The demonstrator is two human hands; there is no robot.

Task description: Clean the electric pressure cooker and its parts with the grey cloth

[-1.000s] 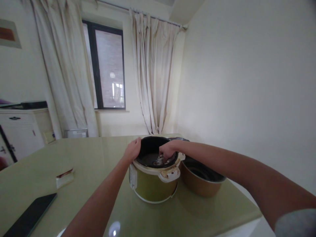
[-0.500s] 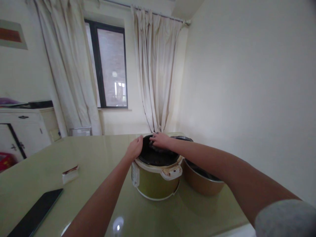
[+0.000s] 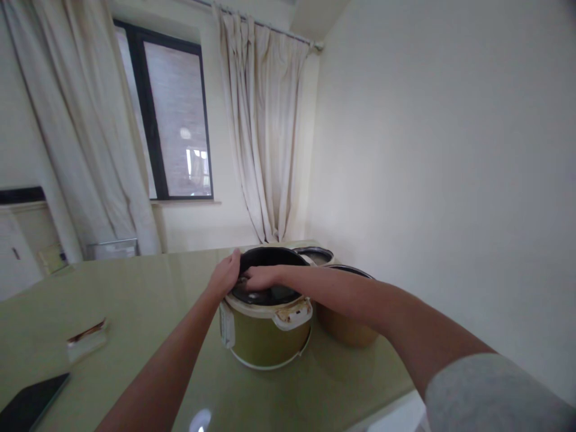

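An olive-green cooker body point(image 3: 263, 336) with a cream rim and a dark inside stands on the green glass table point(image 3: 157, 312). My left hand point(image 3: 225, 277) is curled over its near-left rim and grips it. My right hand point(image 3: 257, 279) reaches across into the cooker's mouth beside the left hand, fingers bent down onto the dark inner surface; what they hold, if anything, is hidden. A bronze inner pot point(image 3: 346, 327) sits right of the cooker, touching or nearly so.
A dark-rimmed lid or dish point(image 3: 315, 255) lies behind the cooker. A small wrapped packet point(image 3: 86, 339) and a black tablet point(image 3: 27, 405) lie on the table at left. Curtains, a window and a white wall close off the far side; the table edge runs at lower right.
My right hand has moved from deep inside the cooker to its far rim, then leftward beside my left hand. The left hand stays on the rim. The view has shifted right.
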